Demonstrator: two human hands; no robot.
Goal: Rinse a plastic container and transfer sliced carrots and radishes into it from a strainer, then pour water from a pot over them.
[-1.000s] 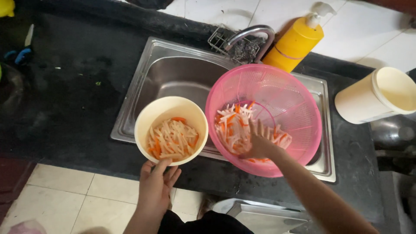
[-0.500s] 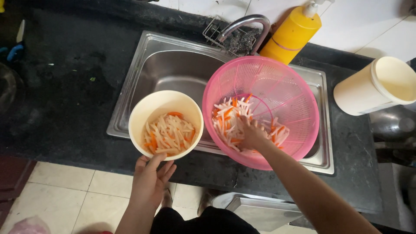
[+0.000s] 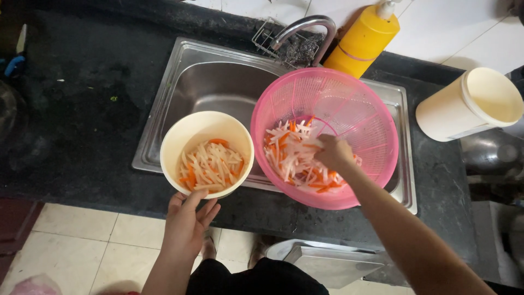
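My left hand holds a cream bowl from underneath at its near rim; the bowl has white and orange vegetable strips in it and hangs over the sink's front edge. To its right a pink strainer basket rests tilted over the steel sink, holding more white and orange strips. My right hand reaches down inside the basket, fingers closed around a bunch of those strips.
A curved tap and a wire rack stand behind the sink. A yellow pump bottle is at the back, a cream lidded tub lies at the right on the black counter. Tiled floor below.
My right hand has moved from the basket's near side toward its middle and closed on a bunch of strips. The bowl in my left hand has stayed about level.
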